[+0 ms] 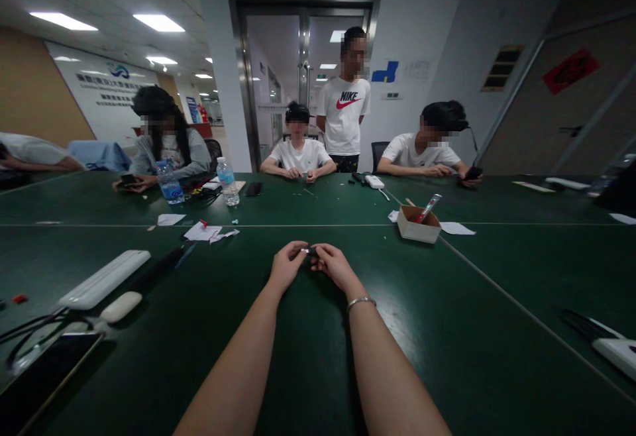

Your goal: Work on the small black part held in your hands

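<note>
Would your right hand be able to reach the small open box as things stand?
Probably yes, though the right hand holds a small dark object; nothing visible blocks its way to the box.

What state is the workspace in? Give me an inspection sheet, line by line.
Surface: green table, with seams and a glossy light reflection.
Things: small dark item, held between both hands; too small to identify.
Clutter: paper scraps, two bottles, open box with something upright leaning inside, phone at near left.
Hands: left hand and right hand meet at the item, fingers pinching it.
Cables: dark cables at near left and at the right edge.
Surroundings: seated people across the table; standing person before a glass door.
</note>
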